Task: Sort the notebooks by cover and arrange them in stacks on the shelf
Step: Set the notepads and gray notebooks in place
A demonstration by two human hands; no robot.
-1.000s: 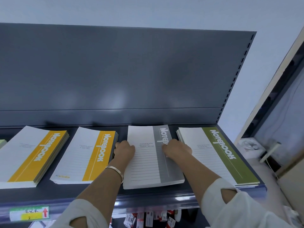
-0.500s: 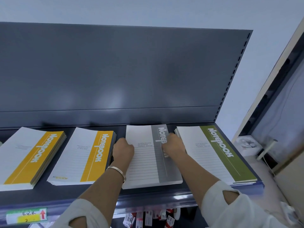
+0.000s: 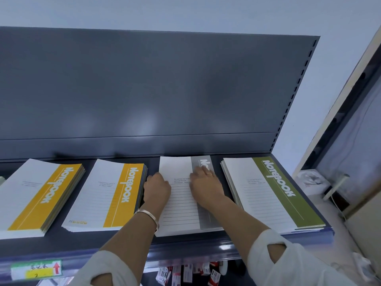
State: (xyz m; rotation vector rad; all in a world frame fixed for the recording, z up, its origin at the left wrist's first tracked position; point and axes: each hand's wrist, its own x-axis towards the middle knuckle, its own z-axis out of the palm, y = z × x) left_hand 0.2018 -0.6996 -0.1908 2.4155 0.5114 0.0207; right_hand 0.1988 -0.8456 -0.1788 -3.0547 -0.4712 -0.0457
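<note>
The white lined notebook with a grey title band (image 3: 179, 213) lies flat on the dark grey metal shelf (image 3: 82, 238). The right hand (image 3: 206, 186) rests on its cover, fingers fairly straight over the band. The left hand (image 3: 157, 190) curls against its left edge; whether it grips, I cannot tell.

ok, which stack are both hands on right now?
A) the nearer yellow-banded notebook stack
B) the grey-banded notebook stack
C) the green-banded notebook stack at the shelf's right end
B: the left hand sits at the left edge and the right hand lies on the cover of the grey-banded white notebook stack, between the yellow-banded notebook stack and the green-banded notebook stack.
</note>
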